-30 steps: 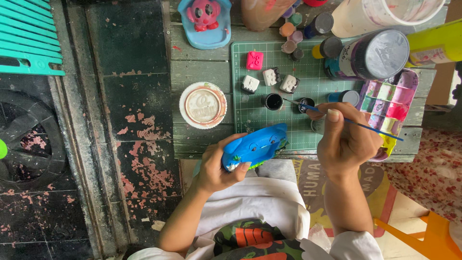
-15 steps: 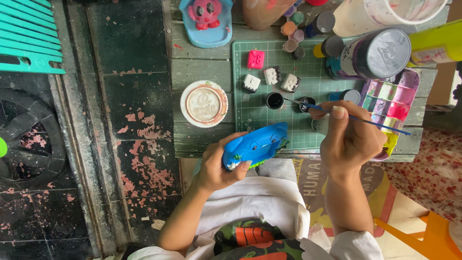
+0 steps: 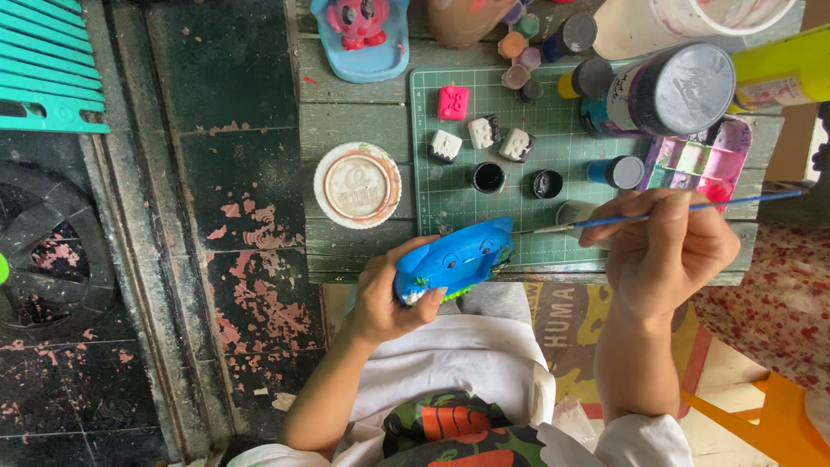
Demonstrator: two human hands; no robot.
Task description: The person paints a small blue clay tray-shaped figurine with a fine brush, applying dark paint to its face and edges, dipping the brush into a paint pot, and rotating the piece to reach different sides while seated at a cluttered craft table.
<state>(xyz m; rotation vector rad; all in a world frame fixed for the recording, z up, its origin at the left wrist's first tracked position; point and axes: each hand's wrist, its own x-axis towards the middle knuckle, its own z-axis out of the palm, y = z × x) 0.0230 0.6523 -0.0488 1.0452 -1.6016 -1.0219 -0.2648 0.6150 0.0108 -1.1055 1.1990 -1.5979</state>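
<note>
The left hand (image 3: pixel 380 298) grips a blue figurine (image 3: pixel 454 259), fingers curled around its lower end and thumb pressed on the near face, holding it just off the near edge of the wooden table (image 3: pixel 354 121), above the lap. The right hand (image 3: pixel 661 251) is closed in a pencil grip on a thin blue brush (image 3: pixel 657 214); the brush lies almost level, with its tip just beside the right end of the figurine. Whether the bristles touch the surface cannot be told. The step in hand appears to be painting fine detail on that end of the figurine. To do it well, keep the left grip firm and away from the area being painted, and turn the piece toward the brush rather than bending the right wrist. Resting the right forearm or the heel of the hand on the table edge would likely steady the stroke. Use light pressure and short strokes, since a loaded tip could smear the face already painted on the blue body. The green cutting mat (image 3: pixel 571 242) behind holds two open pots of black paint (image 3: pixel 488 177), close enough for reloading; small square painted blocks (image 3: pixel 484 131) and a round white lid (image 3: pixel 357 185) lie clear of the work.
</note>
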